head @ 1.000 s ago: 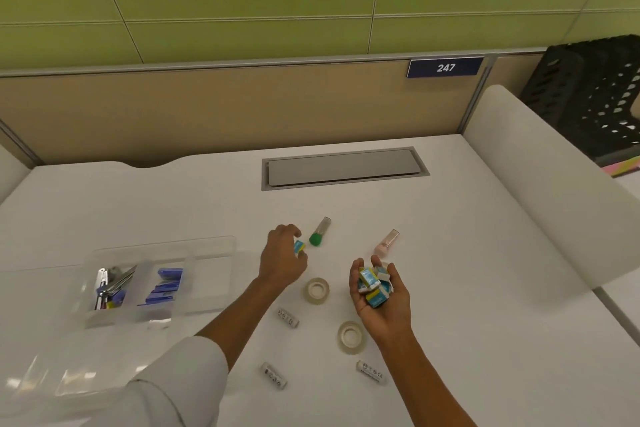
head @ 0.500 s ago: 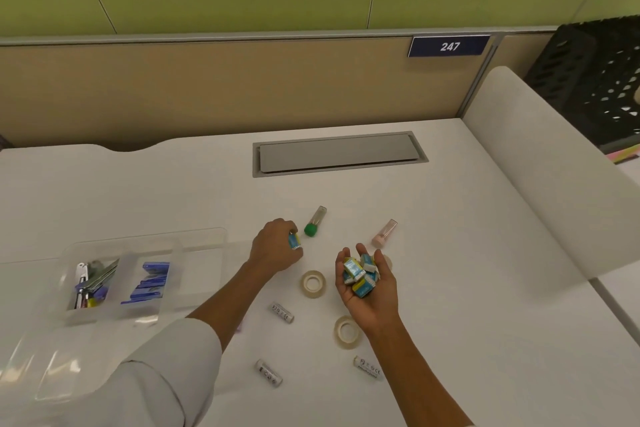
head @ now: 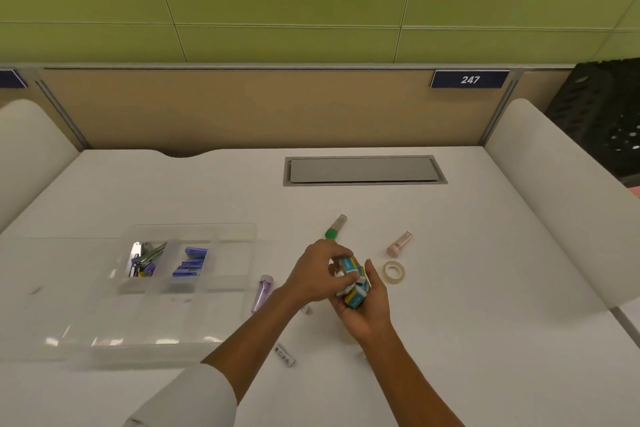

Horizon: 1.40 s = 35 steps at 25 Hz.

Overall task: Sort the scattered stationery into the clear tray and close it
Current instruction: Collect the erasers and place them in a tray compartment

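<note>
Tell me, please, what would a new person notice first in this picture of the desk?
The eye goes first to the two hands meeting at the centre of the white desk: the right hand cups a pile of small blue and yellow boxes, and the left hand touches that pile. To the left lies the clear tray, open, with blue items in one compartment. A roll of tape lies just right of the hands.

Three capped tubes: green (head: pixel 334 228), pink (head: pixel 399 244), purple (head: pixel 262 292); one tape roll (head: pixel 394 272); one tray (head: pixel 188 229).
</note>
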### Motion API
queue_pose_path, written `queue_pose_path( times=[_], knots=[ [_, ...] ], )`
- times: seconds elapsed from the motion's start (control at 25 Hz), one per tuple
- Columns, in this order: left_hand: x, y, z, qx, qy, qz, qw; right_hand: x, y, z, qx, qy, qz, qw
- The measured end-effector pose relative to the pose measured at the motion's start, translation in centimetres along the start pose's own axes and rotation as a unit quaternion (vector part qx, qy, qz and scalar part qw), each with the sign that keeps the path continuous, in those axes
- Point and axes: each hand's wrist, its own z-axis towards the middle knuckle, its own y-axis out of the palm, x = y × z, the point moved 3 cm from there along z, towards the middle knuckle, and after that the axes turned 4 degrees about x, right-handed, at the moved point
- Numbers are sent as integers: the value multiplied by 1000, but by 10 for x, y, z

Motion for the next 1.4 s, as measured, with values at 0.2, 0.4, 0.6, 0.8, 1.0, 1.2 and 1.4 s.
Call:
queue_pose_path(
  times=[0.2, 0.4, 0.6, 0.8, 1.0, 1.2, 1.4],
  knots=[
    [-6, -5, -24, 4, -36, 6, 999, 10, -6, -11, -23, 12, -23, 999],
    [-23, -33, -57, 64, -61, 12, 996, 25, -1, -15, -35, 44, -33, 998],
    [-57, -107, -93, 87, -107, 106, 985, 55, 21, -15, -60, 60, -64, 994],
    [-113, -162, -127, 28, -123, 248, 960, 106, 61, 14, -70, 43, -127, 989],
    [-150, -160, -143, -51, -128, 313, 940, 142, 107, 55, -53, -54, -322, 944],
    [-160, -155, -143, -57, -117, 317, 939, 155, 131, 100, -6, -288, -599, 747],
    [-164, -153, -143, -47, -114, 320, 939, 170, 139, 118, -22, -384, -746, 543]
  ],
)
